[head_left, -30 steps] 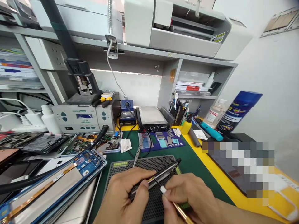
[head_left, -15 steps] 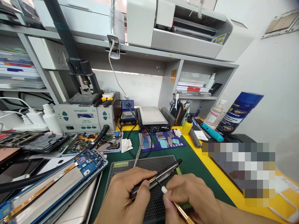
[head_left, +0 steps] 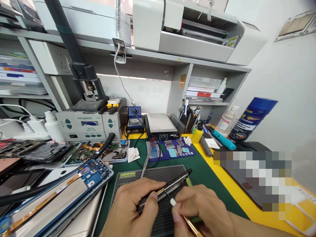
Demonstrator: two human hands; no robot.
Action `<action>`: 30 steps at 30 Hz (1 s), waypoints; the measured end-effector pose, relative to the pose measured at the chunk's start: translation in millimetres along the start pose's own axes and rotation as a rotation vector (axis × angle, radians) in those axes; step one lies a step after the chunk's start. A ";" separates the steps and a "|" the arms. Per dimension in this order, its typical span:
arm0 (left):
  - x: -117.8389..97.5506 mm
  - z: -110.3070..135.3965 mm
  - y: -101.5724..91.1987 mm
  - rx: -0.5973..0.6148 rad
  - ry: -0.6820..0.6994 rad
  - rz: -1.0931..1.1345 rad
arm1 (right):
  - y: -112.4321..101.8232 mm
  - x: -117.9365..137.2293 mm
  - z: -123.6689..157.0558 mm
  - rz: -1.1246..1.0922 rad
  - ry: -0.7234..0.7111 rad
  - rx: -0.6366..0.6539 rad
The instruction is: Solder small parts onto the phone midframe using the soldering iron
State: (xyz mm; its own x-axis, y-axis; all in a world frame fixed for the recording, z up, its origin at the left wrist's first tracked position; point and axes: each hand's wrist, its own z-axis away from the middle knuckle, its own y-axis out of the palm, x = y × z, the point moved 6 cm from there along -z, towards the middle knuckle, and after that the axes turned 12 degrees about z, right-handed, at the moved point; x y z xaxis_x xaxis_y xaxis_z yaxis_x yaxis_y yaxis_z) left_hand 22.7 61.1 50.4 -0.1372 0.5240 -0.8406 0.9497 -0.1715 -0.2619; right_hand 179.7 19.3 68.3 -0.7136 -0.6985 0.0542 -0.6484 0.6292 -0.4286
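Note:
My left hand [head_left: 137, 200] is wrapped round a dark, slim phone [head_left: 176, 177], tilted on edge with its far end raised to the right. Thumb and fingers press on either side of it. In my right hand [head_left: 201, 205] is a thin-tipped tool with a gold handle [head_left: 191, 225] and a white collar [head_left: 173, 202], pinched between thumb and fingers. Its dark, slender tip meets the phone's side, near my left thumb. Whether the tip sits in the seam, I cannot tell. Beneath both hands lies a grey perforated mat [head_left: 158, 169].
Stacked at the left are opened phones, among them a blue phone frame [head_left: 95, 172]. A parts tray [head_left: 124, 151], a hot-air station [head_left: 89, 125] and a heating plate [head_left: 161, 123] stand behind. To the right are a yellow bottle [head_left: 197, 134], a spray can [head_left: 253, 118] and a dark flat screen [head_left: 243, 184].

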 end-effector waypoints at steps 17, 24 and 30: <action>-3.5 -2.5 0.6 -0.037 0.061 -0.018 | 1.1 1.3 -1.6 -0.008 -0.003 -0.013; -3.2 -2.6 0.2 -0.039 0.059 -0.043 | -0.1 0.1 0.2 -0.004 -0.004 -0.001; -7.6 -2.2 -0.8 -0.051 0.085 -0.075 | 1.7 -1.0 0.4 -0.015 -0.003 -0.006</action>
State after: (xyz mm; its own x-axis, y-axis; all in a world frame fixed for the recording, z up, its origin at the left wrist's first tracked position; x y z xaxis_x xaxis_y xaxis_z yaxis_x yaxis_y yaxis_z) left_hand 23.6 59.0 58.1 -0.1864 0.6030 -0.7757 0.9509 -0.0879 -0.2968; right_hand 179.4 20.9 67.1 -0.7033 -0.7085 0.0578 -0.6604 0.6211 -0.4219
